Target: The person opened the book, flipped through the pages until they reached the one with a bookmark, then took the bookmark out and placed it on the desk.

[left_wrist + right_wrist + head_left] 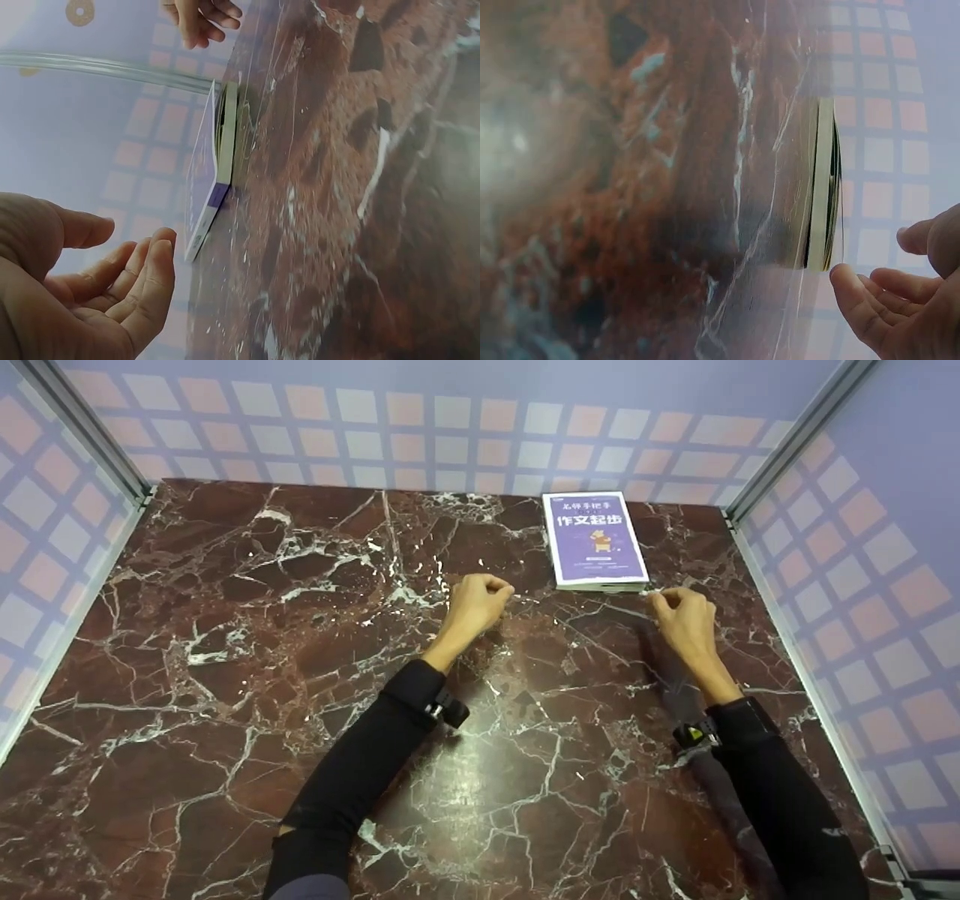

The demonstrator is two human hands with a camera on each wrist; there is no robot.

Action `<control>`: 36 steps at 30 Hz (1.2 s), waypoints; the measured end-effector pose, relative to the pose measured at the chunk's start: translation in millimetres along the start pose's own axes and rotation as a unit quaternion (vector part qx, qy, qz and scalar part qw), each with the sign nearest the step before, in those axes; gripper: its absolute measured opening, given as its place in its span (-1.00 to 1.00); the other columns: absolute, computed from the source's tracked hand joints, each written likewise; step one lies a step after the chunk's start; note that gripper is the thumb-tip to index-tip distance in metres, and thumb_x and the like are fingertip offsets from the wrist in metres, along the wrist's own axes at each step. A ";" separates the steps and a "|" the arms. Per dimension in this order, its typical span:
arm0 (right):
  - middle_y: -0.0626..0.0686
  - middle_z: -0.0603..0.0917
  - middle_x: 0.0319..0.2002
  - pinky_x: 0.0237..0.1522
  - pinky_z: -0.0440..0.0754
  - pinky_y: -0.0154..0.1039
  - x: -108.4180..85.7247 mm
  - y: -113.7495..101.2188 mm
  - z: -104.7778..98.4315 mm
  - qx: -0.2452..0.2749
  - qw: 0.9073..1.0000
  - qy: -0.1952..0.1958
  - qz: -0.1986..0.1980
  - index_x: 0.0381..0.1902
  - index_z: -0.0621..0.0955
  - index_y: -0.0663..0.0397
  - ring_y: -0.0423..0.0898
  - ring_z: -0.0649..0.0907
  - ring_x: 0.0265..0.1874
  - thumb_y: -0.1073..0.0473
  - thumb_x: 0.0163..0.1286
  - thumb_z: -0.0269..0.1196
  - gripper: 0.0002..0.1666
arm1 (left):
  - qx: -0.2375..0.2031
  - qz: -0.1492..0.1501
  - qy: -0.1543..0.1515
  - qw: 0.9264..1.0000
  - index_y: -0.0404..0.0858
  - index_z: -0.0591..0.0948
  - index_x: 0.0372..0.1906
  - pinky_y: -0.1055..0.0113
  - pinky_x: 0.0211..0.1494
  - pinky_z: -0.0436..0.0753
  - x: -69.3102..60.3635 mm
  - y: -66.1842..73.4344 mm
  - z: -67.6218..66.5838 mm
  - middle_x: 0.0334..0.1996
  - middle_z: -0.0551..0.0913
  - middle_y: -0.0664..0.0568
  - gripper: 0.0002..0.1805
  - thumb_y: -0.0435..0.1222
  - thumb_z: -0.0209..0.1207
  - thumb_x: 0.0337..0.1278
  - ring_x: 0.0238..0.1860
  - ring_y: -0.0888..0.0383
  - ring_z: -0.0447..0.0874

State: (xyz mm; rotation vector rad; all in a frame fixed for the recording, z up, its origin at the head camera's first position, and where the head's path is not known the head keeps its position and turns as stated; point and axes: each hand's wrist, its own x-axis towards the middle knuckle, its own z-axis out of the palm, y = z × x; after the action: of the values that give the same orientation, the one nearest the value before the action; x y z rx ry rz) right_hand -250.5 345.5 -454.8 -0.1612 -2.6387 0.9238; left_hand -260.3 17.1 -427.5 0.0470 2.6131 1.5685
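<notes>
A purple-covered book [598,540] with a white border and a small cartoon figure lies flat near the table's back edge. Its front cover stands slightly apart from the pages in the left wrist view. My right hand [686,619] hovers by the book's near right corner; in the right wrist view its thumb and loosely bent fingers [851,289] are apart, with nothing visible between them. To the left of the book and nearer to me, my left hand [476,604] holds nothing. Its thumb and curved fingers [154,277] stay apart in the left wrist view.
The dark red marbled table [187,765] has pale veins and flecks; whether some flecks are loose bits I cannot tell. Checked panels [375,427] enclose the back and both sides, with metal posts [795,435] at the corners. Each wrist wears a small camera [450,709].
</notes>
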 end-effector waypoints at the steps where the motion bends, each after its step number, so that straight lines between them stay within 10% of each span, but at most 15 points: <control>1: 0.26 0.80 -0.28 -0.58 0.51 -0.50 1.1 0.2 0.2 0.005 1.000 -0.002 0.007 -0.09 0.75 0.34 -0.30 0.64 -0.66 0.06 0.52 0.25 -0.61 | -0.009 -0.008 -0.003 1.000 -0.34 0.75 0.01 0.42 -0.40 0.69 1.6 1.3 2.5 -0.20 0.80 -0.17 -0.76 -0.29 0.21 0.43 -0.28 -0.06 0.83; 7: 0.28 0.80 -0.27 -0.52 0.48 -0.53 7.4 1.7 0.9 0.010 0.999 -0.017 0.048 -0.04 0.75 0.33 -0.08 0.76 -0.59 0.01 0.53 0.24 -0.56 | -0.047 -0.040 -0.010 0.998 -0.39 0.73 0.00 0.16 -0.21 0.79 10.3 7.6 19.9 -0.19 0.79 -0.24 -0.77 -0.34 0.21 0.42 -0.27 -0.11 0.83; 13: 0.34 0.77 -0.30 -0.58 0.55 -0.53 16.3 3.3 2.6 0.049 0.995 -0.028 0.086 -0.04 0.74 0.38 -0.14 0.76 -0.64 0.02 0.53 0.23 -0.55 | -0.031 -0.057 0.000 0.998 -0.34 0.77 -0.05 0.32 -0.41 0.75 22.7 12.6 39.0 -0.32 0.80 -0.19 -0.78 -0.32 0.21 0.41 -0.38 -0.03 0.84; 26: 0.12 0.74 -0.53 -0.52 0.74 -0.29 34.1 3.5 12.8 0.194 0.961 -0.060 0.190 0.08 0.63 0.51 -0.21 0.71 -0.71 0.09 0.54 0.22 -0.51 | -0.026 -0.082 0.027 0.996 -0.35 0.80 -0.14 0.35 -0.48 0.74 47.7 22.3 71.7 -0.60 0.73 -0.02 -0.82 -0.33 0.26 0.39 -0.68 0.18 0.68; 36: 0.23 0.69 -0.38 -0.58 0.72 -0.32 45.8 1.9 25.4 0.226 0.946 -0.067 0.223 0.18 0.57 0.51 -0.19 0.71 -0.69 0.11 0.54 0.22 -0.48 | 0.030 -0.066 0.027 0.997 -0.24 0.72 -0.64 0.45 -0.39 0.67 58.1 23.7 87.9 -0.86 0.54 0.16 -0.64 -0.40 0.17 0.30 -0.76 0.28 0.59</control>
State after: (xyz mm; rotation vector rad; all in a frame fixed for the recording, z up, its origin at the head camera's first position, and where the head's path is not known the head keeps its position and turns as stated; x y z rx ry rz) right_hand -302.3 342.1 -461.8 -0.6162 -2.4634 1.7159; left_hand -310.3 109.9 -451.4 -0.1621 2.6438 1.4687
